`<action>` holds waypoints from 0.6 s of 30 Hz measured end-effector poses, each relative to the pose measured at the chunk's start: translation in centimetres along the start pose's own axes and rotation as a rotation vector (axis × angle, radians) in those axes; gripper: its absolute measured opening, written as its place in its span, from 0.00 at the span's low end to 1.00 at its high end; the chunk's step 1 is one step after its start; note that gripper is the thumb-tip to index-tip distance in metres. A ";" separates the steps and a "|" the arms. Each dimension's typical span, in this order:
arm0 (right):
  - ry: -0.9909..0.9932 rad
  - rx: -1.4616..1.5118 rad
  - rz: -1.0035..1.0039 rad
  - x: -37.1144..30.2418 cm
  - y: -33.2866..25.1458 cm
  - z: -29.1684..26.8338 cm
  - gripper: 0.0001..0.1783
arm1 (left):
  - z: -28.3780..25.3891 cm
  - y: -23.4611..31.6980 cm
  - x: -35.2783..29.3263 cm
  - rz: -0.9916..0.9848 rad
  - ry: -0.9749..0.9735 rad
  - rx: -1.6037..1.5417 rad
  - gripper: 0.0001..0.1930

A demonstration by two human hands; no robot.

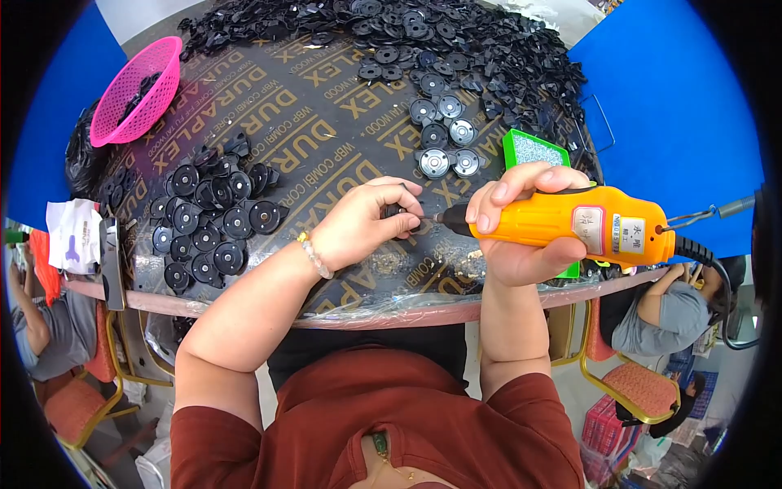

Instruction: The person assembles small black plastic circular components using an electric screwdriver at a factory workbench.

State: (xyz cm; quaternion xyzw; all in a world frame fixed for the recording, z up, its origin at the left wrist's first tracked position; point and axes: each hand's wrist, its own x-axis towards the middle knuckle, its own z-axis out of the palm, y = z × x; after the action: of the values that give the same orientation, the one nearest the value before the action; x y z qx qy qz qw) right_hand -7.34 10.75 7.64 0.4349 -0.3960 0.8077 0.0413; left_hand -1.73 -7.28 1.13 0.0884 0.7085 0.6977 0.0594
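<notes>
My right hand [521, 220] is wrapped round an orange electric screwdriver [562, 224], its black nose and bit pointing left. Close to the bit's tip, my left hand [366, 216] pinches a small black plastic part [399, 213], mostly covered by my fingers. Whether the bit touches the part I cannot make out. Left of my left hand lies a heap of round black discs [213, 213] with bright centres. Beyond my right hand stands a green tray [510, 148] full of small silvery pieces. Several discs with metal plates [434, 163] lie just beyond my hands.
Along the table's far side spreads a large pile of black plastic parts [521, 61]. A pink basket [167, 73] leans at the far left, a phone [112, 273] at the near left edge. The screwdriver's black cord [717, 269] hangs at right. Other people sit on both sides.
</notes>
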 end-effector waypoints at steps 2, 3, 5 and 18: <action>0.001 -0.009 0.008 -0.1 -0.1 0.0 0.37 | -0.1 -0.1 0.0 0.007 -0.002 0.043 0.04; 0.005 -0.001 0.019 -0.2 -0.1 0.0 0.37 | -0.1 0.1 0.1 0.006 -0.003 0.044 0.04; 0.010 0.008 0.030 -0.2 0.0 0.0 0.37 | -0.2 0.5 0.0 -0.016 -0.017 0.019 0.04; -0.004 0.011 0.013 -0.4 0.0 -0.1 0.38 | 0.1 0.6 -0.2 0.093 -0.001 0.269 0.03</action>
State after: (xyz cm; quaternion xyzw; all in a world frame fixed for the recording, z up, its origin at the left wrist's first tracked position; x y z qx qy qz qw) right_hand -7.12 10.93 7.33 0.4344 -0.3945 0.8091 0.0328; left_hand -1.51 -7.23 1.76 0.1288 0.7907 0.5983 0.0150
